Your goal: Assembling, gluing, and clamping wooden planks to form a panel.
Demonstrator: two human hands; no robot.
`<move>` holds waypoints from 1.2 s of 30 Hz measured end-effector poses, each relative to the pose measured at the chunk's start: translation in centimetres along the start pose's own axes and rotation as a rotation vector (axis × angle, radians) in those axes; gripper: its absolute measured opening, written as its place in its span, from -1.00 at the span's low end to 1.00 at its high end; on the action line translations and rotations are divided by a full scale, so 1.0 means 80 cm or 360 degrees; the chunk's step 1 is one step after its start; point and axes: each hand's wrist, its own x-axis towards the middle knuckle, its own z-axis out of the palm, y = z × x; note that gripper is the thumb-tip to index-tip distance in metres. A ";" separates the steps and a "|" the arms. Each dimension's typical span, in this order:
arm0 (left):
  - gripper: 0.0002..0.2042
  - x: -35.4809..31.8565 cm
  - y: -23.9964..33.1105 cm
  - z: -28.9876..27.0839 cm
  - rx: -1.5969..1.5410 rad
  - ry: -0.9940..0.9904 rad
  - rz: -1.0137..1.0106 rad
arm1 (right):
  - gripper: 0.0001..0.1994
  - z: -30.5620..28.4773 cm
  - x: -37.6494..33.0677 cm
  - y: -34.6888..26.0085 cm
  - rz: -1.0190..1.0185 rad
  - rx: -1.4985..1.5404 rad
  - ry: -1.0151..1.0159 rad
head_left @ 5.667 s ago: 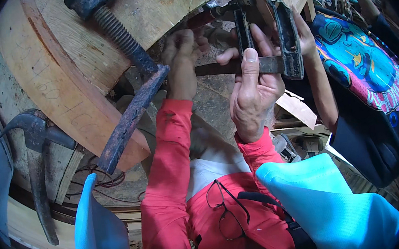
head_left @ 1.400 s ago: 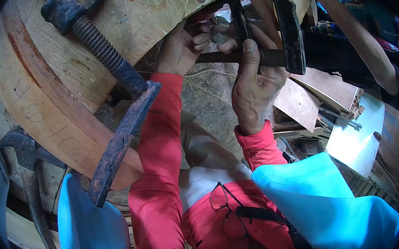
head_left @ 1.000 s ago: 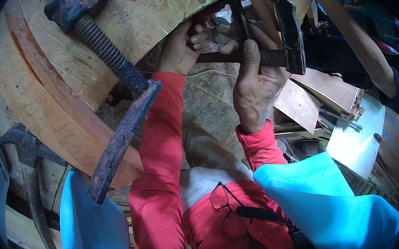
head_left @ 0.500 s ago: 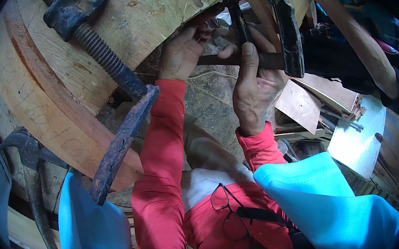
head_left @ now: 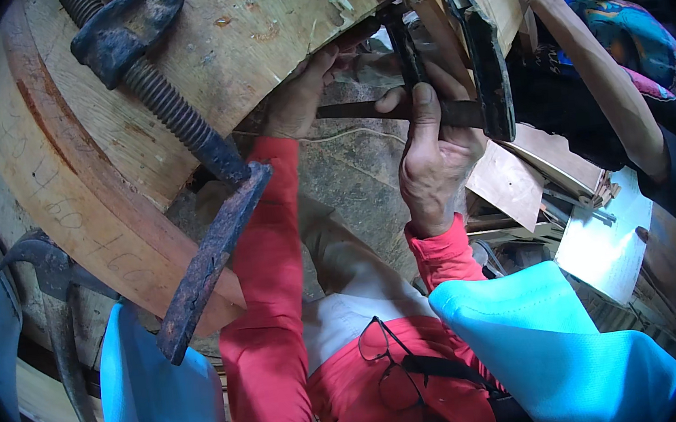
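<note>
My right hand [head_left: 434,149] is closed around the bar of a dark metal bar clamp [head_left: 492,74], its thumb pointing up along the bar. One clamp jaw stands upright against the outer side of a wooden frame piece [head_left: 432,6]; the other arm rises behind my fingers. My left hand [head_left: 295,105] reaches under the lower edge of a wooden panel [head_left: 271,22], near the clamp's inner end. The panel hides most of its fingers, so whatever they touch is out of sight. Left of that hand hangs a large rusty screw clamp [head_left: 182,112] with a slanting handle bar.
A curved wooden rim [head_left: 92,194] runs down the left side, with a claw hammer [head_left: 53,279] beside it. At the upper right another person's arm [head_left: 605,71] reaches to the wood. Plywood offcuts [head_left: 514,182] and a white board [head_left: 609,242] lie at the right.
My left hand has shifted slightly left and farther under the panel edge, hiding more of its fingers. My right hand keeps its hold on the clamp. The view has moved slightly.
</note>
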 end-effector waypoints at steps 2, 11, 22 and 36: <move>-0.69 0.002 0.017 -0.007 0.0637 -0.0080 0.0172 | -0.72 -0.002 0.002 0.003 0.0034 0.0031 0.0006; -0.74 -0.008 0.031 0.028 0.2253 0.0179 0.0666 | -0.75 0.000 -0.002 0.011 0.0020 0.0131 0.0010; -0.70 -0.007 0.029 -0.023 0.3719 -0.0504 0.1392 | -0.72 0.006 -0.004 0.003 0.0021 0.0100 0.0002; -0.62 0.010 0.017 -0.021 0.2046 -0.0268 0.0844 | -0.71 0.006 -0.002 0.000 0.0001 0.0088 0.0042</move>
